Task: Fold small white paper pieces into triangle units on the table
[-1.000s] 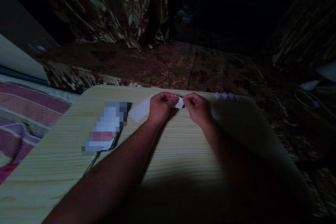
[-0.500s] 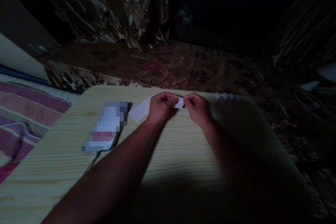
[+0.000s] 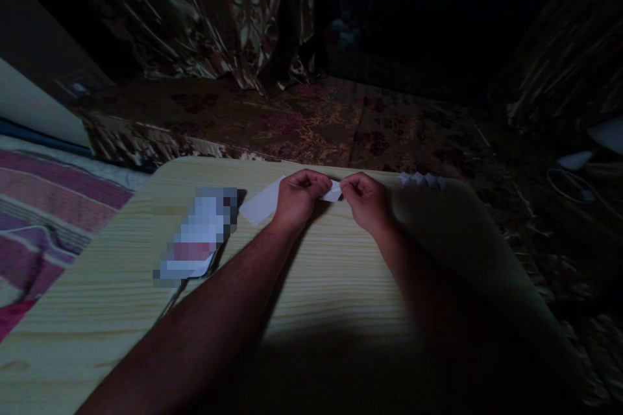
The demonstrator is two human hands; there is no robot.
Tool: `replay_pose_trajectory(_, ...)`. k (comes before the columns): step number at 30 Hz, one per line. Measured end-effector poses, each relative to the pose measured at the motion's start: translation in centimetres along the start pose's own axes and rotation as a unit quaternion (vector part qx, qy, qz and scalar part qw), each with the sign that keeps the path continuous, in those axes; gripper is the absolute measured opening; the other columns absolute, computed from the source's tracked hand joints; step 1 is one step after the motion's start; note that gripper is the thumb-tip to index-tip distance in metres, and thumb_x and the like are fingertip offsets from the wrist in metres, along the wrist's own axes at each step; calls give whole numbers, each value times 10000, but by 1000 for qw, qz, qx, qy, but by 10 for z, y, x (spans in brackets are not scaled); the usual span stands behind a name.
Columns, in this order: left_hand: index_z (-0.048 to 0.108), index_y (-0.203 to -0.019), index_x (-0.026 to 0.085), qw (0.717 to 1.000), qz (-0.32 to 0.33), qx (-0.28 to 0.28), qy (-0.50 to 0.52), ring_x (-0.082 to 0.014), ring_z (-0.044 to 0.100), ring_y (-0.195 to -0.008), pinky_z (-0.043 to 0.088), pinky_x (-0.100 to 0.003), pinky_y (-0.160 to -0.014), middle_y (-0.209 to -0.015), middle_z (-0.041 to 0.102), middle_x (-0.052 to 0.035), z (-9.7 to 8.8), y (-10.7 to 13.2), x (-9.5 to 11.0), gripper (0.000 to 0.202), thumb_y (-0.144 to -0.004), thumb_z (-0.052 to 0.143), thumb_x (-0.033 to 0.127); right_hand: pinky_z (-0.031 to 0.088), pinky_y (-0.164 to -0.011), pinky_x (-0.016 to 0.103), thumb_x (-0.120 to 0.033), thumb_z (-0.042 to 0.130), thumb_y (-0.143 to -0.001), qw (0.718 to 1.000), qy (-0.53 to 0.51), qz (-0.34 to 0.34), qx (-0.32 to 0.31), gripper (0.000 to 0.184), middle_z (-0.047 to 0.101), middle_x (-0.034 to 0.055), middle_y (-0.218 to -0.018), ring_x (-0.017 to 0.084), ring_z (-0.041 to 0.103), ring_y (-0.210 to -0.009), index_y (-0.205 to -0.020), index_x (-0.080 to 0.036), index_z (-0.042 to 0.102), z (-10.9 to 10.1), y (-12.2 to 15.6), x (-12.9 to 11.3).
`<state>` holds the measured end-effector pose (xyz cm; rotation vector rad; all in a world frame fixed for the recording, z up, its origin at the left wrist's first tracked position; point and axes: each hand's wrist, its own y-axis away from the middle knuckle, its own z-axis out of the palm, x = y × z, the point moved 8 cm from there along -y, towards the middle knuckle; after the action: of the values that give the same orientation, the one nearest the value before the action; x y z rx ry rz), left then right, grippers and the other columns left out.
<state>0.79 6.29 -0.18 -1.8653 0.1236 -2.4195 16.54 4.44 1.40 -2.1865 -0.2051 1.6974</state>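
A small white strip of paper is held just above the far part of the wooden table. My left hand pinches its left end between thumb and fingers. On the right end, my right hand closes thumb and fingertips. Part of the strip is hidden behind the fingers. Left of my left hand lies a larger white sheet of paper, its right edge covered by that hand. Several small folded paper shapes stand in a row at the far right of the table.
A phone-like device, its face blurred out, lies left of my forearm with a cable running from it. Beyond the table is a patterned cloth-covered ledge below curtains. A striped bedspread lies at the left.
Both hands keep their pinch on the paper strip, with only a very slight shift of the left fingers. The other things stay where they were.
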Motion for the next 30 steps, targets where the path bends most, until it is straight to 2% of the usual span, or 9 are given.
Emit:
replay_pose_trajectory(5,700,-701,144,1000,4,1,-2,-109,562,-580,444,-237,-585,-661,673,-20,-1,0,0,116,-646,743,237,414,-559,230,-307,588,-801,1000,8,-7,-9,146,626,-9,-653,119,560,-605,-748,-182,643,1,0,-2)
replay_pose_trajectory(18,646,-695,144,997,16,1,-82,-101,496,-513,388,-231,-499,-587,602,-1,-1,-1,-5,233,-714,721,364,390,-536,231,-293,591,-764,1000,16,19,-16,135,581,-23,-602,112,512,-561,-694,-178,610,2,2,0)
replay_pose_trajectory(23,646,-700,145,996,6,-25,-91,-104,493,-520,380,-233,-508,-598,604,-5,4,0,-7,252,-721,705,390,389,-533,230,-288,585,-756,1000,13,26,-8,124,576,-25,-598,113,510,-559,-701,-179,610,1,0,4)
replay_pose_trajectory(27,647,-699,145,988,14,-52,-142,-106,496,-536,376,-233,-514,-612,611,-10,8,3,-4,241,-742,680,379,385,-519,228,-283,588,-751,999,6,36,-1,117,571,-29,-589,109,502,-540,-703,-179,609,-1,-1,10)
replay_pose_trajectory(30,620,-668,149,986,15,-49,-155,-101,474,-517,356,-229,-494,-582,586,-1,7,3,-5,231,-746,671,361,377,-514,226,-273,591,-753,1000,7,21,-7,115,574,-28,-592,108,505,-545,-696,-175,613,1,0,7)
